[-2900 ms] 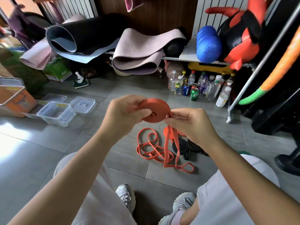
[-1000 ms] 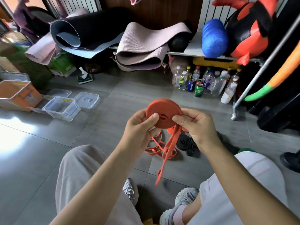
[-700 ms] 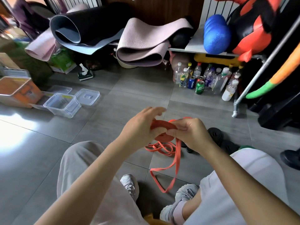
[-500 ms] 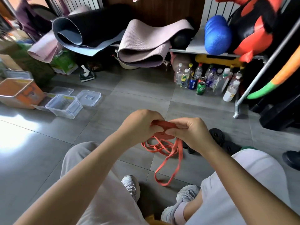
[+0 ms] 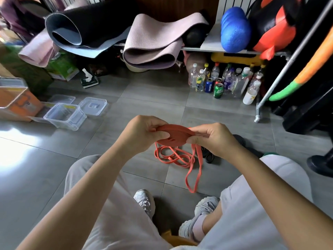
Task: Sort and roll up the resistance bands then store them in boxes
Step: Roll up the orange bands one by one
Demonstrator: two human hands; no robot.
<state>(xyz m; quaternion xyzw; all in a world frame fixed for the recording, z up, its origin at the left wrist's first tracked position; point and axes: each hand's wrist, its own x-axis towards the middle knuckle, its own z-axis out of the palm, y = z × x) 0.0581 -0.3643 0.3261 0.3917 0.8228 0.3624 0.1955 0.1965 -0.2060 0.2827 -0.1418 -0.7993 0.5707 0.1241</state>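
Orange band coil (image 5: 173, 137), face-on a second ago, now tipped flat, well right of the clear box (image 5: 65, 116); left hand (image 5: 142, 134) and right hand (image 5: 213, 139) pinch its edges; hanging tail (image 5: 193, 177) shorter, so rolling looks nearly finished.

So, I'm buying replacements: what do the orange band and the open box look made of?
Orange resistance band: likely matte rubber or latex; it coils tight and its tail hangs limp. Open box: clear, glossy rigid plastic; the floor shows through its walls.
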